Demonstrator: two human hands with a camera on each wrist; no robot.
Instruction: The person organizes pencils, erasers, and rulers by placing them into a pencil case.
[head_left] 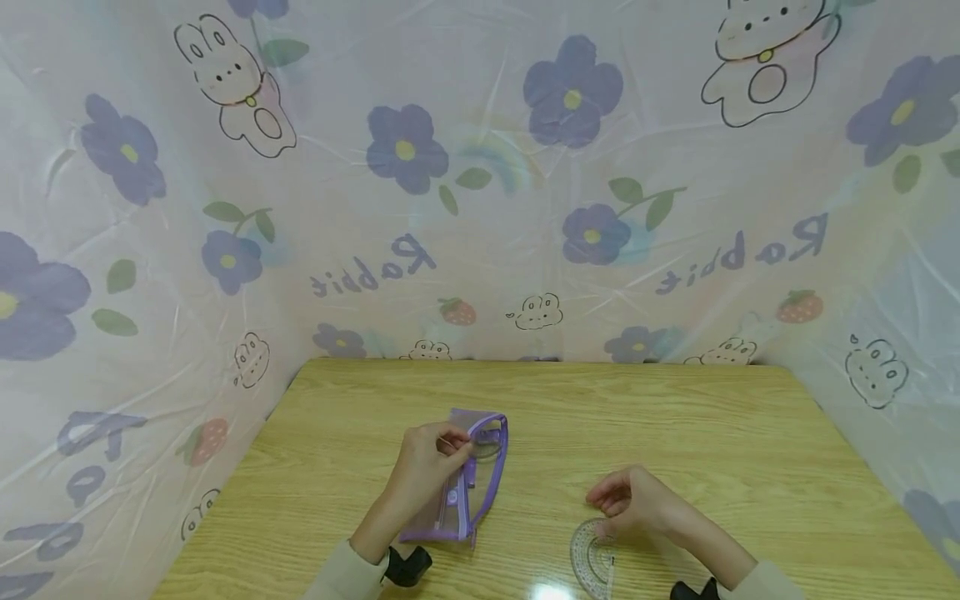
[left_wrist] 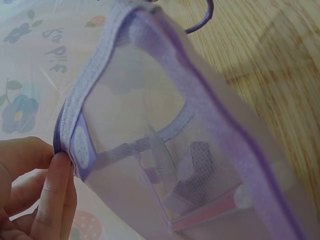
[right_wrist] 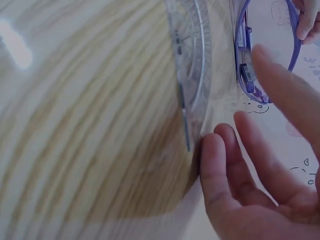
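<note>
A see-through mesh pencil case [head_left: 442, 517] with purple trim lies on the wooden table, its zipped mouth spread apart. My left hand [head_left: 431, 454] pinches the zipper edge [left_wrist: 75, 115] between thumb and fingers. Through the mesh in the left wrist view show a purple block-like item [left_wrist: 192, 172] and a flat red strip [left_wrist: 210, 210]. To the right, a clear half-round protractor [head_left: 583, 554] lies on the table. My right hand [head_left: 633, 504] hovers at its upper end, fingers loosely bent and holding nothing; in the right wrist view the fingertips [right_wrist: 212, 150] are close by the protractor.
The wood-grain table [head_left: 675, 417] is enclosed at the back and sides by a hanging cloth [head_left: 480, 250] printed with flowers and rabbits. A bright light reflection sits at the table's near edge. Black wrist straps [head_left: 408, 567] are on both arms.
</note>
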